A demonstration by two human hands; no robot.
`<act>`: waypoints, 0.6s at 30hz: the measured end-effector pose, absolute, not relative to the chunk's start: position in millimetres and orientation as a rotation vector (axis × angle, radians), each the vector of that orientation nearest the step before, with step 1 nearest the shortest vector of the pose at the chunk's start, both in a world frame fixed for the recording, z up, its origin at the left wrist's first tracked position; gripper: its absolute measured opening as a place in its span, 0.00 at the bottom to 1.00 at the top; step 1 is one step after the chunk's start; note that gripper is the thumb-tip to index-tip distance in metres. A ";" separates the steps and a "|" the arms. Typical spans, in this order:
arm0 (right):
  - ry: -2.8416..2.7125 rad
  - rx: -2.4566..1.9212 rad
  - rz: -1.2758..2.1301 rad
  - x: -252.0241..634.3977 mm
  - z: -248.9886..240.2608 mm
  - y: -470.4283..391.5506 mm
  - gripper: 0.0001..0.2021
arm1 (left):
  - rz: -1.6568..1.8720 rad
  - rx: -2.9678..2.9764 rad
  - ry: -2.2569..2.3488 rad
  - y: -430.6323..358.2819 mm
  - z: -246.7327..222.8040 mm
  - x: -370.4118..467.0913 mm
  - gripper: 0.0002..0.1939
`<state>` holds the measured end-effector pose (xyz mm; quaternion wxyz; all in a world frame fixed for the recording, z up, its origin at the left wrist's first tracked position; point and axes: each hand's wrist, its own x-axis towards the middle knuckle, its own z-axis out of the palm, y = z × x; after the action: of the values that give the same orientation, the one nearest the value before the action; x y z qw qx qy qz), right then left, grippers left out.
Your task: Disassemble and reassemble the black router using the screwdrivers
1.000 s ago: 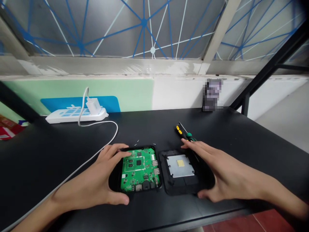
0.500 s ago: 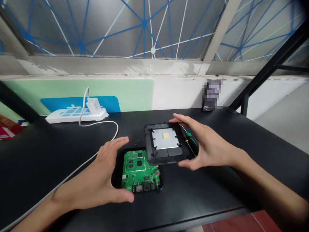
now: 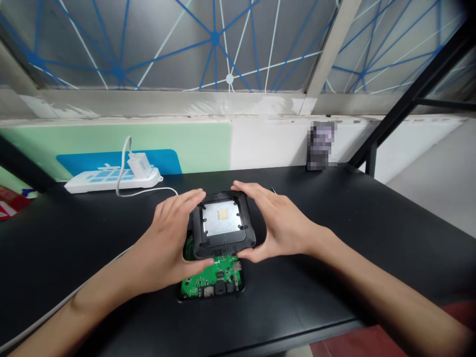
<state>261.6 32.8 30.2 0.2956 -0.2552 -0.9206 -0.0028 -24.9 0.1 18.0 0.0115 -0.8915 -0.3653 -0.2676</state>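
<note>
Between my two hands is a black square plastic cover, its inner side facing me, with a silver metal plate and a small yellowish pad on it. My left hand grips the cover's left side, thumb at the lower edge and fingers at the top. On the opposite side, my right hand holds it the same way. Below the cover, a green circuit board sits in a black case on the table; the cover hides its upper part.
A white power strip with a plugged-in charger lies at the back left, and its white cable runs behind my left arm. A phone with a blurred screen leans on the wall. The black table extends to both sides.
My right hand has brought the cover leftward over the circuit board. My left hand, apart from it before, now holds its left side. The screwdriver is now mostly hidden behind my right hand.
</note>
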 end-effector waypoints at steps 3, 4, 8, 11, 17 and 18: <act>-2.457 -0.662 0.018 260.8 26.6 30.7 0.58 | -0.849 -2.803 -1.125 -1.3 15.6 -26.9 0.55; -2.455 -0.654 0.023 260.6 25.8 30.4 0.58 | -0.853 -2.811 -1.128 -1.7 15.1 -27.2 0.56; -2.440 -0.614 -0.006 259.7 24.1 29.5 0.58 | -0.888 -2.811 -1.138 -2.6 14.3 -25.6 0.57; -2.430 -0.614 -0.001 258.9 23.9 27.7 0.57 | -0.944 -2.798 -1.155 -3.9 15.2 -23.3 0.54; -2.462 -0.662 0.142 257.3 22.2 22.6 0.57 | -1.116 -2.831 -1.175 -9.3 19.5 -23.9 0.56; -2.465 -0.654 0.159 257.4 21.6 22.3 0.57 | -1.143 -2.830 -1.176 -9.9 19.7 -24.6 0.56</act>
<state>257.4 22.3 21.6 0.2889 -0.2450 -0.9236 0.0595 -24.6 -9.9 19.7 -0.0646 -0.8635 -0.3586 -0.3486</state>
